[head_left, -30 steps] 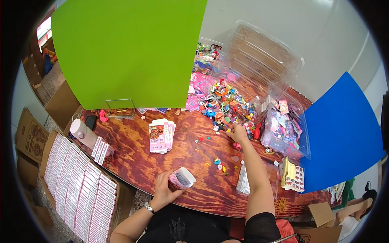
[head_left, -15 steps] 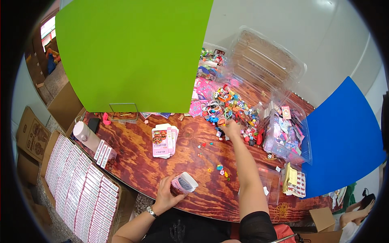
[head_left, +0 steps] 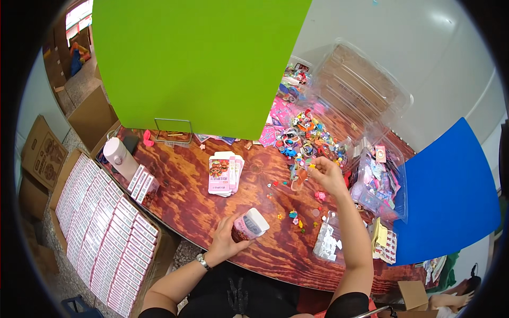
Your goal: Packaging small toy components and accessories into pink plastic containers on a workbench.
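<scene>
My left hand is wrapped round a small pink carton, tilted with its open end up and to the right. Over the near side of a heap of small colourful toys, my right hand has its fingers pinched together. From them hangs an orange loop-like trinket, with a bit of green and yellow at the fingertips; blur hides its exact kind. Left of that hand lies a stack of flat pink cartons. Several tiny charms are scattered between my two hands.
At the right are a clear bin of packets, a blue board and a yellow pack. A clear tray of white pieces sits by my right forearm. A green board rises behind; a carton of boxes stands left.
My right hand has drawn back from the toy heap, toward me and to the right, with the orange trinket in its fingers. My left hand still holds the carton. The view has shifted slightly.
</scene>
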